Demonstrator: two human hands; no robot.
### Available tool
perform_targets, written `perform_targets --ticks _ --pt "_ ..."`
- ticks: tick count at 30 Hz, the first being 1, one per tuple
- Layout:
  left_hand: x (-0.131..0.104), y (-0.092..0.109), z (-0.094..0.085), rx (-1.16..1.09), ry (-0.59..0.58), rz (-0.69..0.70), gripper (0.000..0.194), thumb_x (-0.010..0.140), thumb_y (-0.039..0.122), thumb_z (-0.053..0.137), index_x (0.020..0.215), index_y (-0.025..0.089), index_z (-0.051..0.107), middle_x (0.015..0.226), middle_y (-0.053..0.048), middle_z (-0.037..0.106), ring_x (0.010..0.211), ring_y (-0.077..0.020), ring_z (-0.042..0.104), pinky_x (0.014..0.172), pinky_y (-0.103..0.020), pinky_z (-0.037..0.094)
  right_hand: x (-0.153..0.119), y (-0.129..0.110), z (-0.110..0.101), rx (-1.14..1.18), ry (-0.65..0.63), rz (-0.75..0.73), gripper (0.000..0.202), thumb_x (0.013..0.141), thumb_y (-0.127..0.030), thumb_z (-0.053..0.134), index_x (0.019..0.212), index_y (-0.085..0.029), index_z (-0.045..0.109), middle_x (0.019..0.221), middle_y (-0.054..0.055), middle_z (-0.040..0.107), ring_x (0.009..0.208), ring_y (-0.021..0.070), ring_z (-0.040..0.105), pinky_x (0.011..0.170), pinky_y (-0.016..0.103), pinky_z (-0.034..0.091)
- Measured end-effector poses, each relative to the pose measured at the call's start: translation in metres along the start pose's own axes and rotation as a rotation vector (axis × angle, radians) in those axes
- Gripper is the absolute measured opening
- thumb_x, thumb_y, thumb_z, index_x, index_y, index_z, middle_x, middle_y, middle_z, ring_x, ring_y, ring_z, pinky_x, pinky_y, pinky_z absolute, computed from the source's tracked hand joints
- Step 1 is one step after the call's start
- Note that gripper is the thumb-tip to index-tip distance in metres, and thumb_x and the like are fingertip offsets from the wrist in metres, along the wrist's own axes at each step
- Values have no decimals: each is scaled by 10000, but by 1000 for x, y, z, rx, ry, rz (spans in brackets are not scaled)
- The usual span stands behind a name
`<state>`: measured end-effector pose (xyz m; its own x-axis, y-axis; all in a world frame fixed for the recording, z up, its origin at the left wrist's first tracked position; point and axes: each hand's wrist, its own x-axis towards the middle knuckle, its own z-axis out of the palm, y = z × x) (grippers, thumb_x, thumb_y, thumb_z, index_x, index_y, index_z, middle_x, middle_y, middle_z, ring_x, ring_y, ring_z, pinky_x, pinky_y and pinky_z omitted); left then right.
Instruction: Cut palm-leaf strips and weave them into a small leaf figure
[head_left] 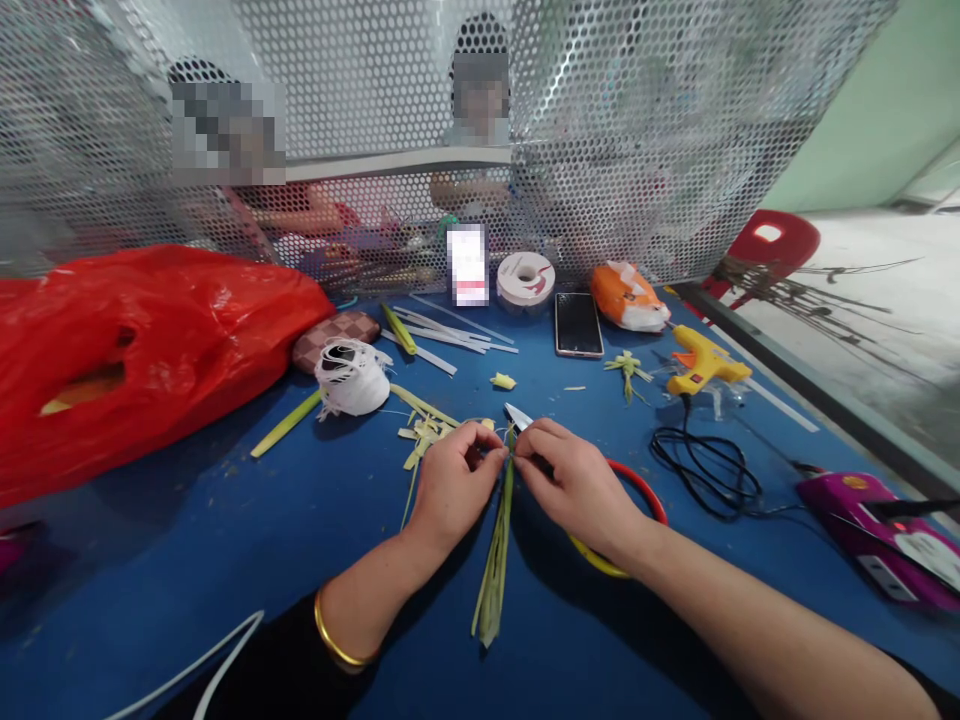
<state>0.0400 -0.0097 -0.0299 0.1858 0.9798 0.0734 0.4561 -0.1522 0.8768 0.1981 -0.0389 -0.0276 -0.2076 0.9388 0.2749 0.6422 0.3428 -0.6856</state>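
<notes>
A bundle of long green leaf strips (493, 570) hangs down toward me over the blue table, its narrow upper end between my fingertips. My left hand (456, 478) is closed in a pinch at that end, from the left. My right hand (574, 485) pinches the same end from the right. Thin pale strands show at the fingertips; what they are I cannot make out. Scissors (646, 488) with a red and yellow handle lie under my right hand, blades pointing away. A woven pale leaf figure (424, 440) lies just beyond my left hand.
On the left are a red plastic bag (172, 350) and white thread (352, 380). A ribbon roll (525, 282), a dark phone (578, 325) and an orange packet (628, 298) stand near the mesh. A yellow glue gun (705, 362) trails its cord toward a purple power strip (862, 520).
</notes>
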Motion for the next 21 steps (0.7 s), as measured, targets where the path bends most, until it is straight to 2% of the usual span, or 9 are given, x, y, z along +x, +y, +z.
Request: perform_targets --ticks 3,7,11,14,21 --pt "1 0 1 -78 -11 -26 50 774 225 624 743 187 627 645 30 598 558 -113 503 547 -224 374 0 0 -1 -10 -17 -4 162 840 -71 490 744 -195 533 801 18 572 667 133 539 621 246 399" --pt "0 -2 2 -137 6 32 49 767 230 636 753 185 622 702 12 620 616 -122 533 597 -231 410 0 0 0 -36 -52 -9 159 844 -71 483 759 -192 543 804 21 579 665 137 539 615 248 388" --pt "0 -5 3 -213 -82 7 91 777 280 638 777 191 618 673 17 595 566 -116 506 551 -229 397 0 0 0 -36 -64 1 169 846 -73 476 737 -191 527 792 21 571 653 137 529 599 246 374" --pt "1 -6 2 -286 -101 -37 113 782 301 638 790 195 600 672 22 583 533 -107 492 516 -225 391 0 -1 -1 -30 -66 -4 170 840 -67 470 737 -192 521 777 18 561 652 137 522 604 245 371" --pt "1 -5 1 -286 -125 7 112 790 294 637 786 188 598 749 0 614 545 -99 497 509 -223 394 0 0 0 -84 -102 -31 179 838 -77 475 705 -192 507 726 9 525 641 141 499 586 251 346"
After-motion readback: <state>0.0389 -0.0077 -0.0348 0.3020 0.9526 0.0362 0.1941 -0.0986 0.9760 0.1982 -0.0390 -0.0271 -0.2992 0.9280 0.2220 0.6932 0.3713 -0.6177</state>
